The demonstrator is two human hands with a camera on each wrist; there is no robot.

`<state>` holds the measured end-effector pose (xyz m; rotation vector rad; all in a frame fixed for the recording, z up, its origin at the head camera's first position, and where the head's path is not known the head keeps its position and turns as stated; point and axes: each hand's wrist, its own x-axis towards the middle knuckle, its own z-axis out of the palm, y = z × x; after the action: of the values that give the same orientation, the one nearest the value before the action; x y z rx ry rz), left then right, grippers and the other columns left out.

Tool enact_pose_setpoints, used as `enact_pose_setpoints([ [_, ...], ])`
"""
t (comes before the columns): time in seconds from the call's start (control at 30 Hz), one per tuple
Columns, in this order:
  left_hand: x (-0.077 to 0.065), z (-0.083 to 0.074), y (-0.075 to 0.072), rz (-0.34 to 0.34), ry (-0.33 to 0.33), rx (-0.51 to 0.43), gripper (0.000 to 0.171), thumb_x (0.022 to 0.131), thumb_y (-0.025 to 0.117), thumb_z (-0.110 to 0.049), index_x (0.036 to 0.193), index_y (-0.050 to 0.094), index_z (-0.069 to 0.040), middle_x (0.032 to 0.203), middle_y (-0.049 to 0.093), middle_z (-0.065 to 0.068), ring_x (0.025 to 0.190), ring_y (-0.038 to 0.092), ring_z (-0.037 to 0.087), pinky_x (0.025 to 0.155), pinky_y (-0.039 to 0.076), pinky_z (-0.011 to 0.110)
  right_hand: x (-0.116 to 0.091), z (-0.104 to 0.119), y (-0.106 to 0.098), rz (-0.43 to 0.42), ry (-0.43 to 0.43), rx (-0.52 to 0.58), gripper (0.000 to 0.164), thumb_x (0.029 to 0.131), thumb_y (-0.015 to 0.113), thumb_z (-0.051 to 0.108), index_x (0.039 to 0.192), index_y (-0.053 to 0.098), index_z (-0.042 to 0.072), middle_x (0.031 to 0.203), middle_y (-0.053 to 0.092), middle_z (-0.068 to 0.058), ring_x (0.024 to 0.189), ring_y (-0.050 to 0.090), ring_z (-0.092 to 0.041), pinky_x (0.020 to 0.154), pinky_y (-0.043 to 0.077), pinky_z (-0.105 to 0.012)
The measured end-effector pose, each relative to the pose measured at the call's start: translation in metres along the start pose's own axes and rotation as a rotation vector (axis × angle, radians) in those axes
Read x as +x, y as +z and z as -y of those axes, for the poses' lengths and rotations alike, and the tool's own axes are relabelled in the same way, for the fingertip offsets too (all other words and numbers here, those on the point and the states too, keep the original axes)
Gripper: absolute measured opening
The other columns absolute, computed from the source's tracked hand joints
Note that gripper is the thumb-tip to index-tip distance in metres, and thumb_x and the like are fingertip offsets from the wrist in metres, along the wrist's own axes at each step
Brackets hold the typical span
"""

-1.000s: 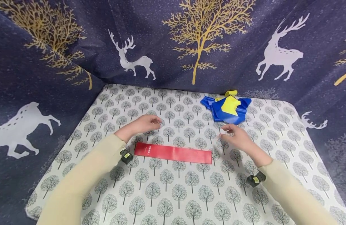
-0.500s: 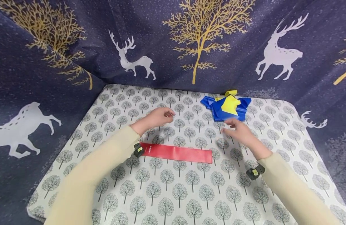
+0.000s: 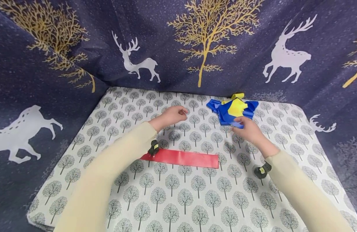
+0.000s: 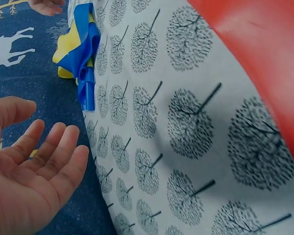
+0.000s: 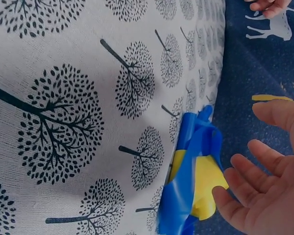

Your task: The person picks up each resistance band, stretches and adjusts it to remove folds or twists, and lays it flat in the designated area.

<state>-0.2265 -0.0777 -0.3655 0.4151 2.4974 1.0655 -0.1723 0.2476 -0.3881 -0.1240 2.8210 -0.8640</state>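
Observation:
A flat red resistance band (image 3: 187, 158) lies across the middle of the table, its left end behind my left wrist. Above the cloth beyond it is my left hand (image 3: 170, 116), fingers loosely bent and holding nothing; the left wrist view shows its palm (image 4: 29, 186) bare. Near the front of a crumpled heap of blue and yellow bands (image 3: 235, 111) hovers my right hand (image 3: 248, 130). Its fingers are relaxed and nothing is in them. In the right wrist view the heap (image 5: 191, 181) appears beside the fingertips, and I cannot tell whether they touch it.
White cloth printed with trees (image 3: 184, 199) covers the table. A dark blue curtain (image 3: 167, 42) with deer and golden trees hangs behind and at both sides. The heap lies near the table's back edge. A small camera (image 3: 153, 147) is strapped to my left wrist.
My left hand has moved right and farther back over the cloth. My right hand has shifted slightly right and back, closer to the blue and yellow heap. The bands have not moved.

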Motion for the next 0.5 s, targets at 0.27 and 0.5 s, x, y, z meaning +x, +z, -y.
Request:
enact_pose_setpoints([
  [0.27,0.015,-0.015,0.017,0.041,0.01,0.024,0.046,0.098,0.06,-0.011,0.142,0.057,-0.002,0.136,0.066,0.016,0.126,0.062,0.029,0.107,0.053,0.036,0.01,-0.006,0.001,-0.011,-0.008,-0.003,0.053,0.1,0.063,0.025,0.139,0.05,-0.008,0.142,0.053,-0.036,0.129,0.052,-0.054,0.107,0.046,-0.066],
  [0.5,0.028,-0.023,0.03,0.05,0.016,0.023,0.042,0.099,0.061,-0.015,0.14,0.06,-0.007,0.137,0.066,0.013,0.124,0.063,0.027,0.108,0.052,0.036,0.021,-0.01,0.007,-0.034,-0.007,0.018,0.054,0.1,0.061,0.025,0.14,0.05,-0.009,0.146,0.051,-0.034,0.134,0.049,-0.053,0.112,0.043,-0.065],
])
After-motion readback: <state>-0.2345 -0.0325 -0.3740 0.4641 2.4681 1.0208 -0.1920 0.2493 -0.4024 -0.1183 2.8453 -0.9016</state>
